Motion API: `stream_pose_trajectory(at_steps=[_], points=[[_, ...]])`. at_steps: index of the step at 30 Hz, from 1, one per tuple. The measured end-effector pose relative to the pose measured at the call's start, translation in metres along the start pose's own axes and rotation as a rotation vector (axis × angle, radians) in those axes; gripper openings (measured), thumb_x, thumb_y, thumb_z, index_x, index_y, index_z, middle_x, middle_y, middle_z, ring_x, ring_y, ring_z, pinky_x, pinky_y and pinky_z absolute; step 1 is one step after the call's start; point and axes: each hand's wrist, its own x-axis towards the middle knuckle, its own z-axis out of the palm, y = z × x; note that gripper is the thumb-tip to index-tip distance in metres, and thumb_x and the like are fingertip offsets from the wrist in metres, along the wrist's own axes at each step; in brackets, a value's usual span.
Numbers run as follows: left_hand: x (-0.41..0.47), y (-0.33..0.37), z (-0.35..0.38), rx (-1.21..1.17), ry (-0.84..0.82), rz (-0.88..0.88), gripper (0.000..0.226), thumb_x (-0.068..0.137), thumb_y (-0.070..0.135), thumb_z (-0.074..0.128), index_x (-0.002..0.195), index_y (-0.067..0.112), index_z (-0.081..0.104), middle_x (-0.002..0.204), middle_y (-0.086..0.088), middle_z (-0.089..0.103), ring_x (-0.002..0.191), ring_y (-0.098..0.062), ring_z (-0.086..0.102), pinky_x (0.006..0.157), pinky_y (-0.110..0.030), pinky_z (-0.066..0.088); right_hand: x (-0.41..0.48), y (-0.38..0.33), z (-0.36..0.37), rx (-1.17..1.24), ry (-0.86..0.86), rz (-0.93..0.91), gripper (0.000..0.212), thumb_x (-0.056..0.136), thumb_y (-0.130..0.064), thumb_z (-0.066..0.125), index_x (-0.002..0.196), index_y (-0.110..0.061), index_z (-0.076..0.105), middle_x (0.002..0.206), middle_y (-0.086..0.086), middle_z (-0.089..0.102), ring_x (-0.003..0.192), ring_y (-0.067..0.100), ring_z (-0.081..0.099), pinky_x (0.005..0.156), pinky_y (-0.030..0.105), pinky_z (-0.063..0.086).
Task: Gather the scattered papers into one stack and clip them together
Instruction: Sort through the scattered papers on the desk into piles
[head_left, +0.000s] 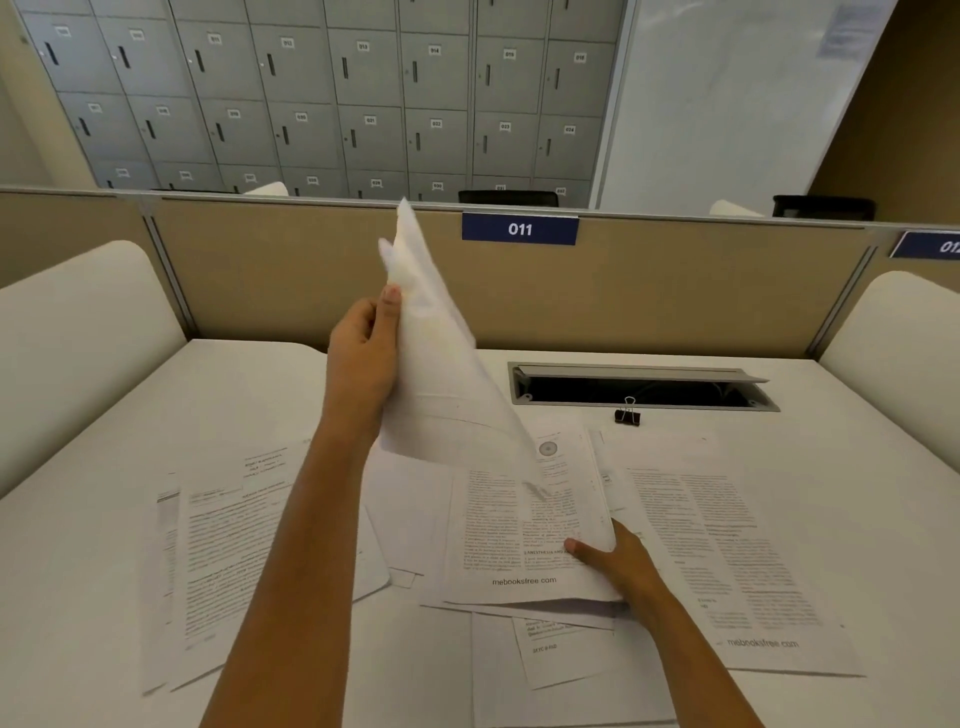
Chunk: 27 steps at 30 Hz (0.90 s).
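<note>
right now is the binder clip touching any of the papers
Apart. The head view shows the binder clip standing alone by the cable slot, with bare desk between it and the nearest papers.

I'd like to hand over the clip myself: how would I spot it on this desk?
Find the grey cable slot set into the desk, below the blue sign reading 011. The clip stands just in front of the slot's near edge, beyond the papers. It is the only small black thing there, with silver wire handles.

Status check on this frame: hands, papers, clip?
Left hand lifting sheets. Right hand gripping centre stack. Binder clip untouched by cable slot.
</note>
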Motion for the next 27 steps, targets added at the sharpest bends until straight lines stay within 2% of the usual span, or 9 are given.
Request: stream_pose_trajectory(at_steps=[2, 5, 10, 13, 15, 18, 20, 24, 27], points=[[-0.001, 0.001, 0.005, -0.123, -0.007, 0.005, 0.037, 0.092, 0.048, 0.043, 0.072, 0.019, 0.054, 0.063, 0.016, 0.057, 0.057, 0.005, 0.054, 0.052, -0.012, 0.047, 0.000, 0.000, 0.000, 0.008, -0.002, 0.001, 0.060, 0.076, -0.027, 0.076, 0.128, -0.017, 0.048, 0.121, 0.004, 0.060, 0.107, 0.022, 0.058, 0.087, 0.030, 0.049], [-0.008, -0.022, 0.010, -0.206, 0.025, -0.114, 0.045, 0.091, 0.050, 0.045, 0.081, 0.008, 0.056, 0.074, -0.003, 0.057, 0.067, -0.010, 0.052, 0.061, -0.028, 0.049, -0.002, -0.002, -0.001, 0.042, -0.004, -0.004, 0.053, 0.075, -0.028, 0.077, 0.121, -0.024, 0.049, 0.112, -0.002, 0.061, 0.098, 0.016, 0.060, 0.073, 0.019, 0.050], [-0.040, -0.101, 0.027, 0.174, 0.033, -0.280, 0.046, 0.094, 0.049, 0.038, 0.065, 0.014, 0.044, 0.064, 0.000, 0.049, 0.058, -0.011, 0.044, 0.054, -0.023, 0.036, -0.003, -0.001, -0.001, 0.113, -0.005, 0.026, 0.029, 0.085, -0.035, 0.065, 0.112, -0.031, 0.054, 0.101, -0.010, 0.066, 0.086, 0.003, 0.062, 0.056, 0.010, 0.048], [-0.061, -0.147, 0.034, 0.318, -0.020, -0.350, 0.042, 0.096, 0.043, 0.037, 0.079, 0.008, 0.052, 0.071, 0.001, 0.052, 0.069, -0.017, 0.049, 0.057, -0.024, 0.035, -0.001, -0.002, -0.005, 0.216, 0.031, 0.076, 0.025, 0.091, -0.038, 0.056, 0.111, -0.025, 0.061, 0.091, -0.008, 0.069, 0.083, 0.008, 0.065, 0.060, 0.018, 0.050], [-0.073, -0.170, 0.037, 0.343, -0.066, -0.405, 0.034, 0.096, 0.039, 0.041, 0.084, 0.009, 0.052, 0.079, -0.001, 0.054, 0.078, -0.019, 0.051, 0.060, -0.026, 0.036, 0.002, -0.004, -0.009, 0.346, 0.070, 0.113, 0.025, 0.091, -0.037, 0.057, 0.109, -0.023, 0.066, 0.098, -0.004, 0.071, 0.085, 0.011, 0.067, 0.064, 0.024, 0.054], [-0.085, -0.190, 0.039, 0.423, -0.143, -0.440, 0.029, 0.096, 0.034, 0.045, 0.091, 0.007, 0.054, 0.093, -0.010, 0.061, 0.081, -0.019, 0.052, 0.063, -0.024, 0.037, 0.007, -0.006, -0.012, 0.406, 0.053, 0.196, 0.050, 0.099, -0.044, 0.034, 0.134, -0.014, 0.050, 0.134, 0.005, 0.055, 0.124, 0.019, 0.050, 0.105, 0.032, 0.038], [-0.087, -0.193, 0.039, 0.487, -0.178, -0.450, 0.034, 0.095, 0.031, 0.046, 0.105, 0.000, 0.055, 0.104, -0.017, 0.063, 0.083, -0.020, 0.054, 0.069, -0.026, 0.040, 0.009, -0.006, -0.012, 0.405, 0.026, 0.221, 0.057, 0.098, -0.049, 0.028, 0.138, -0.012, 0.045, 0.136, 0.006, 0.052, 0.131, 0.024, 0.042, 0.110, 0.034, 0.028], [-0.084, -0.194, 0.036, 0.501, -0.268, -0.416, 0.036, 0.095, 0.022, 0.048, 0.125, 0.000, 0.050, 0.121, -0.020, 0.059, 0.105, -0.029, 0.058, 0.084, -0.028, 0.044, 0.006, -0.011, -0.012, 0.425, -0.026, 0.213, 0.019, 0.096, -0.032, 0.050, 0.111, -0.025, 0.060, 0.101, -0.009, 0.066, 0.095, 0.011, 0.062, 0.087, 0.026, 0.048], [-0.080, -0.194, 0.032, 0.516, -0.330, -0.395, 0.039, 0.096, 0.018, 0.047, 0.132, 0.003, 0.047, 0.127, -0.019, 0.057, 0.111, -0.029, 0.056, 0.089, -0.025, 0.042, 0.004, -0.013, -0.015, 0.393, -0.109, 0.255, 0.017, 0.092, -0.024, 0.059, 0.108, -0.022, 0.062, 0.098, -0.005, 0.071, 0.094, 0.015, 0.065, 0.067, 0.025, 0.053]])
